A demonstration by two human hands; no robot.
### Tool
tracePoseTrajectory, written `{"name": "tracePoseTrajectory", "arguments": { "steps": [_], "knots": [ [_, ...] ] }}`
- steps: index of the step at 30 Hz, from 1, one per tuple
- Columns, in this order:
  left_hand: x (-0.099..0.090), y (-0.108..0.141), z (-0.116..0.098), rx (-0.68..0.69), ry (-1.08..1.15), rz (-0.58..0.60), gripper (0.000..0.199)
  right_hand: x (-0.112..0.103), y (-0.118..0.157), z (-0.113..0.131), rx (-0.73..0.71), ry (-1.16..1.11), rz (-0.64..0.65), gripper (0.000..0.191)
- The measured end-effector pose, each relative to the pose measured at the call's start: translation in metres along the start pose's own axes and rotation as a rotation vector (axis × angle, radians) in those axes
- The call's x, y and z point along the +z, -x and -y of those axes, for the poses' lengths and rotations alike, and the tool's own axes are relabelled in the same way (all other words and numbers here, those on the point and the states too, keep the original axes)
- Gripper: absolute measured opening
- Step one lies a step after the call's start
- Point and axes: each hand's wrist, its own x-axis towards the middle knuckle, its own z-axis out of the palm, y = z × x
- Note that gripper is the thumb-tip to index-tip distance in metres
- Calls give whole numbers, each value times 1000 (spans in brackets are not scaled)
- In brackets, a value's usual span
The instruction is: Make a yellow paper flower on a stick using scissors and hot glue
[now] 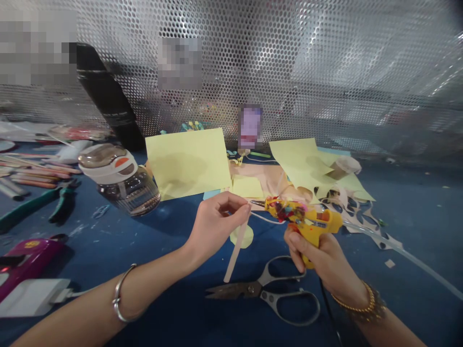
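My left hand [215, 226] pinches a flat wooden craft stick [237, 250] upright between thumb and fingers, its lower end pointing toward me. My right hand [318, 255] grips a yellow hot glue gun [307, 217], its body crusted with coloured bits and its nozzle pointing left toward the top of the stick. A thin pale strand [265, 218] runs from near the nozzle toward my left fingers. The point where nozzle and stick meet is partly hidden by my fingers.
Steel scissors [262, 289] lie below my hands on the blue mat [405, 207]. Yellow paper sheets [188, 164] and cut paper scraps lie ahead, with a glass jar [121, 180], pliers [61, 200], coloured sticks [36, 171] and a perforated metal wall [289, 62] beyond.
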Motion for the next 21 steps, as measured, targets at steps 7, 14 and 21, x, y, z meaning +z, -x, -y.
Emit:
{"name": "tracePoseTrajectory", "arguments": {
  "steps": [7, 14, 21],
  "knots": [
    [0, 1, -1, 10, -13, 11, 10, 0, -1, 0, 12, 31, 3, 45],
    [0, 1, 0, 12, -20, -17, 10, -2, 0, 1, 24, 64, -17, 43],
    [1, 2, -2, 22, -30, -38, 8, -2, -1, 2, 16, 109, -9, 45]
  ]
}}
